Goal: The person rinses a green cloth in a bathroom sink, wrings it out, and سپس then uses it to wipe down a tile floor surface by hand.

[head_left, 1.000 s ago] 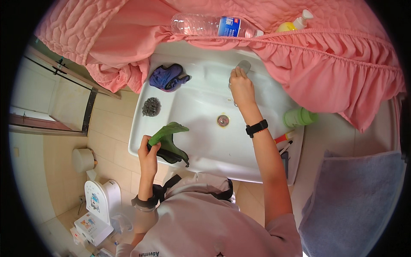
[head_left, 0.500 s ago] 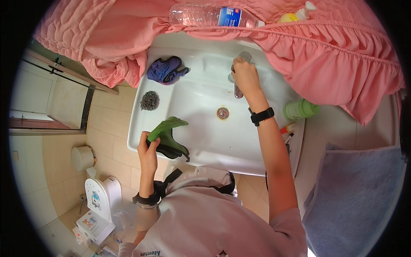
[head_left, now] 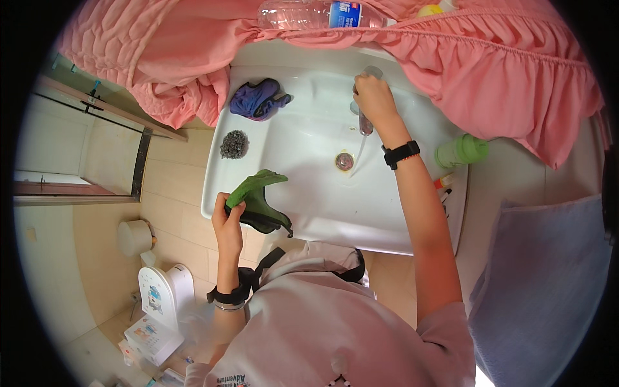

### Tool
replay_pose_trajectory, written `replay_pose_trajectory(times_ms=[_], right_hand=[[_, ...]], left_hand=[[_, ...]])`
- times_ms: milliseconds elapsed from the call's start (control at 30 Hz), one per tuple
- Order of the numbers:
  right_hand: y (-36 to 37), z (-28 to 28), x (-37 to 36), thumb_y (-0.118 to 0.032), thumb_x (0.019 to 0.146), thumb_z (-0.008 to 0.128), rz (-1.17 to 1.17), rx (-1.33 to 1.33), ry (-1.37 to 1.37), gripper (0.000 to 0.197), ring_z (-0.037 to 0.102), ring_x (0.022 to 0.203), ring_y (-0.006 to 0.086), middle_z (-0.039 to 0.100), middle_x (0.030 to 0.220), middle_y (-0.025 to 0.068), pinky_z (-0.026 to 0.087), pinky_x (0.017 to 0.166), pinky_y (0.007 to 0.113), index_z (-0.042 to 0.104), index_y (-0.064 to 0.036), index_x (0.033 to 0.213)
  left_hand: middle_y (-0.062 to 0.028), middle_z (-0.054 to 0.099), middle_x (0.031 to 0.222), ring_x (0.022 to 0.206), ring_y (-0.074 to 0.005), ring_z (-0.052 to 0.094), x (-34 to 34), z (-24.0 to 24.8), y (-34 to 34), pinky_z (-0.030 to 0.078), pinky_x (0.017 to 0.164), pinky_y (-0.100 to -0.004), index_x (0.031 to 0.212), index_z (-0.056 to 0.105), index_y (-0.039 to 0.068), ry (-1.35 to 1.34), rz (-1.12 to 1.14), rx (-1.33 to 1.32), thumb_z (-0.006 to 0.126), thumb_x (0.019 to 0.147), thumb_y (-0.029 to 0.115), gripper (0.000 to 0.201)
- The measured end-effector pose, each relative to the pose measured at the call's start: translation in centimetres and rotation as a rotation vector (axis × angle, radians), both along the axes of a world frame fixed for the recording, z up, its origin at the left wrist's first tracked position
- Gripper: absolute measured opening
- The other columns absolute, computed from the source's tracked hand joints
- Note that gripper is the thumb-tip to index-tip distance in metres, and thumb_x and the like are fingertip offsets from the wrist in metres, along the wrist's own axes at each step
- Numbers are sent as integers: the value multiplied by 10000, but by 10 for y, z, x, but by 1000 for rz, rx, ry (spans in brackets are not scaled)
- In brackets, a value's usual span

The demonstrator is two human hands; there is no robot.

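Note:
My left hand (head_left: 227, 220) is closed on a piece of green cloth (head_left: 259, 208) with dark edging, held above the sink's near left edge. It hangs partly folded, its free end pointing right. At the back of the white sink (head_left: 303, 213), my right hand (head_left: 375, 98) grips the top of the faucet (head_left: 365, 124), covering most of the handle. A thin stream of water (head_left: 358, 155) runs from the spout, beside the round drain (head_left: 344, 161). Crumpled purple cloth (head_left: 255, 100) with dark trim and a grey scouring pad (head_left: 234, 144) lie on the sink's left ledge.
Pink quilted fabric (head_left: 451, 71) drapes across the back, with a clear plastic bottle (head_left: 303, 15) on it. A green bottle (head_left: 463, 151) lies at the sink's right edge. A blue-grey towel (head_left: 541, 284) hangs at right. A toilet (head_left: 164, 293) stands at lower left.
Water now runs from the spout, where none showed before. My right hand stays on the faucet and my left keeps the green cloth. The whole view has shifted slightly.

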State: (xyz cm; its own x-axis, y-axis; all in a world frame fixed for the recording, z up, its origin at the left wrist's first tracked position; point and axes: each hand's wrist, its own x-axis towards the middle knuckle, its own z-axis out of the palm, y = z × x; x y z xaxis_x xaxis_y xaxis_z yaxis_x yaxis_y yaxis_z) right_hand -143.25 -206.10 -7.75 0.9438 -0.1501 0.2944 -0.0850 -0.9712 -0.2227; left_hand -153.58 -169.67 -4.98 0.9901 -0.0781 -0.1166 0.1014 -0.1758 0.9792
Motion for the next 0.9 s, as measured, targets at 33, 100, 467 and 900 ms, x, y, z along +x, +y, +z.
replay_pose_trajectory(times_ms=[33,100,467,900], right_hand=[[-1,-1,-1,-35,694,614,4,-15,11,82,634,724,333,634,815,160,517,681,412,626,3,765],[0,0,-5,-38,697,612,4,-23,25,87,634,724,333,636,816,159,516,684,413,635,-2,773],[19,-31,-96,-59,804,575,-207,601,-355,263,624,821,252,618,928,146,496,720,335,549,8,1057],[5,-172,-103,-165,891,472,-511,2030,165,245,550,607,128,592,785,86,435,551,217,551,31,1014]], left_hand=[[43,366,670,632,-50,311,-2,0,0,254,553,-218,757,416,53,-1,-2,8,543,823,42,143],[43,368,670,632,-50,311,-4,-3,1,255,554,-217,757,417,52,1,-16,15,542,823,41,142],[31,431,726,680,-52,352,-5,-16,11,287,606,-197,789,448,45,9,41,-54,539,835,27,103],[40,400,703,656,-51,330,1,-25,-9,267,583,-197,786,451,48,47,81,21,545,830,34,105]])
